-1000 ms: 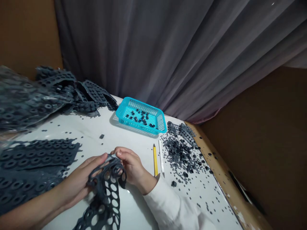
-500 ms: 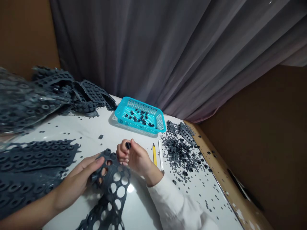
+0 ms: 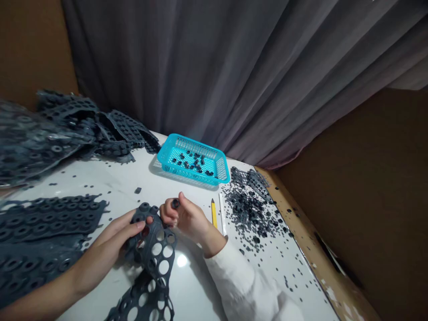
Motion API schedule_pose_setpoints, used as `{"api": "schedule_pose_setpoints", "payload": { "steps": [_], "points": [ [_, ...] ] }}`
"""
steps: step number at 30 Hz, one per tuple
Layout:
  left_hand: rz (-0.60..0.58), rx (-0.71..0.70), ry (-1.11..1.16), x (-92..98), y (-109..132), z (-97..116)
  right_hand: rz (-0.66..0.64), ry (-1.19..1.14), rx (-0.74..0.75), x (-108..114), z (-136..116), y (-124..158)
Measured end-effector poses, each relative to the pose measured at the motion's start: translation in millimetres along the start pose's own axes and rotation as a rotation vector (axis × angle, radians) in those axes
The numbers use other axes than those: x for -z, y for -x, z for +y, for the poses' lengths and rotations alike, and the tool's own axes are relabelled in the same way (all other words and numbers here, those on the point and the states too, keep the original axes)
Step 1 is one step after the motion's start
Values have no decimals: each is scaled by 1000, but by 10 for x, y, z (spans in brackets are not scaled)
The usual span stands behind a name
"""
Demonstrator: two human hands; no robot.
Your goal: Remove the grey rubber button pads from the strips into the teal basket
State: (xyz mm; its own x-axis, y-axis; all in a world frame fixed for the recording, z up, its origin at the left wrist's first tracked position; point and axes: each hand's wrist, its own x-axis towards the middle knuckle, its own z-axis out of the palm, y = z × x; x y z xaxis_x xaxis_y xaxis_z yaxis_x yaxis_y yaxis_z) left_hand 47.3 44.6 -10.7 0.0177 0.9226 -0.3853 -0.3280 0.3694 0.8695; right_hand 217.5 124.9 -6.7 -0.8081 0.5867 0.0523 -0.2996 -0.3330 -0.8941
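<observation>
Small ring point(image 3: 175, 203) pinched atop right hand point(image 3: 187, 218)

dark punched sheet point(image 3: 156, 257) and one small ring point(image 3: 175, 203), both in hand

the punched sheet is a limp, dark grey strip full of round empty holes, with the white surface point(image 3: 190, 290) showing through them. it runs from the bottom edge of the view up to a curled top end, where the left hand point(image 3: 107, 247) grips it from the left side, thumb on its upper edge. the ring is a tiny dark round piece pinched at the fingertips of the right hand point(image 3: 187, 219), raised just beside and above the sheet's top end.
</observation>
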Motion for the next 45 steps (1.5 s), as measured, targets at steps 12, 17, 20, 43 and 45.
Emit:
{"api": "schedule_pose_setpoints", "payload": {
  "steps": [12, 17, 20, 43, 45],
  "points": [
    [184, 94, -47, 6, -48, -47, 86, 110, 107, -26, -19, 30],
    [183, 46, -84, -54, -32, 0, 87, 217, 129, -10, 4, 32],
    [180, 22, -94, -50, -27, -4, 127, 307, 98, -19, -44, 54],
    [5, 141, 97, -71, 8, 29, 109, 332, -118, -148, 20, 81],
    [44, 166, 180, -69, 22, 28, 216, 195, -95, -144, 119, 41]
  ]
}}
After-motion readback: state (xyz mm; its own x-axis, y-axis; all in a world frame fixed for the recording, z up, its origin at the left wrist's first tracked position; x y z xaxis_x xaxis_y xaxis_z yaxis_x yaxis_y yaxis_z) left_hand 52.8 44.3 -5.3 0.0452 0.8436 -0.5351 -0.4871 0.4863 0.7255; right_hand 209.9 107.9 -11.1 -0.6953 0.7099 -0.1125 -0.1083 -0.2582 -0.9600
